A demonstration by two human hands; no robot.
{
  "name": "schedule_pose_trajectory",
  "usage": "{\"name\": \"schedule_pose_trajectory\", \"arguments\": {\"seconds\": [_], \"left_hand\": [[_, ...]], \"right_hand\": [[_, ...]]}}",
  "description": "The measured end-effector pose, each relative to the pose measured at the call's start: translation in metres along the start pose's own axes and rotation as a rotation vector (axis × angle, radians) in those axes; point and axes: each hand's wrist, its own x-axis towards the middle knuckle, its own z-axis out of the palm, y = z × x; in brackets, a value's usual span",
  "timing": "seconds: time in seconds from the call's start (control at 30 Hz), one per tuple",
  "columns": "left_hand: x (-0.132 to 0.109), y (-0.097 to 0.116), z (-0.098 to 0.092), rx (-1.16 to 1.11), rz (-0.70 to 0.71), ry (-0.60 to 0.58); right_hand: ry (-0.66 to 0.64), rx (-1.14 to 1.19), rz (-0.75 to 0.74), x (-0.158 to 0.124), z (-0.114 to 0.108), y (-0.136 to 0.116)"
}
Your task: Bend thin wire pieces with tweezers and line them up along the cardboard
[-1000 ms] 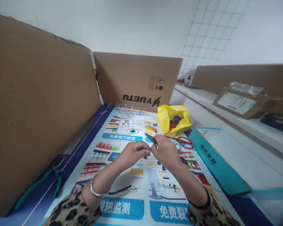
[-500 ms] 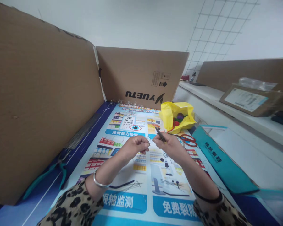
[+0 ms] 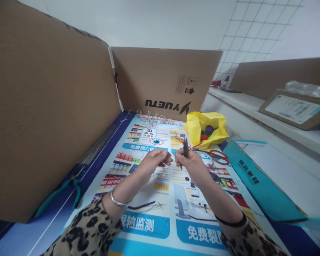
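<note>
In the middle of the head view, my two hands are close together above the printed sheet [image 3: 142, 236]. My left hand [image 3: 155, 160] is closed, thumb against curled fingers; anything it pinches is too fine to make out. Gripped in my right hand [image 3: 191, 165] is a pair of small pliers [image 3: 186, 147], its dark jaws pointing up and away from me. The palm hides most of its handles. Between the fingertips of both hands there is a narrow gap. Thin wire pieces [image 3: 150, 208] lie on the sheet below my left hand.
A yellow bag [image 3: 196, 129] with coloured balls stands behind red-handled scissors [image 3: 219, 157]. Teal-handled pliers [image 3: 76, 193] lie at left, beside a tall cardboard panel [image 3: 50, 106]. Wire bits [image 3: 160, 118] line the back panel [image 3: 160, 76]. A teal box [image 3: 256, 181] sits at right.
The pliers have turned in my right hand, their jaws now more upright. My left fingers have shifted slightly. The whole view has moved a little.
</note>
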Motion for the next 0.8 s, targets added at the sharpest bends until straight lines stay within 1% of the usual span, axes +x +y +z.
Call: {"name": "schedule_pose_trajectory", "arguments": {"seconds": [0.13,0.27,0.33,0.4,0.67,0.8], "left_hand": [[0.002,0.006,-0.008,0.042,-0.008,0.0],[0.001,0.007,-0.005,0.109,0.014,-0.003],[0.001,0.006,-0.003,0.132,0.021,0.012],[0.002,0.005,-0.002,0.134,0.027,0.025],[0.003,-0.002,0.003,0.113,0.051,0.065],[0.004,-0.011,0.009,0.064,0.074,0.134]], "right_hand": [[0.02,-0.087,-0.024,0.0,0.0,0.0],[0.063,-0.308,-0.062,-0.001,0.004,0.001],[0.064,-0.377,-0.069,-0.003,0.006,0.001],[0.07,-0.403,-0.072,-0.004,0.007,0.001],[0.165,-0.421,-0.095,-0.006,0.011,0.005],[0.2,-0.387,-0.116,-0.007,0.015,0.009]]}}
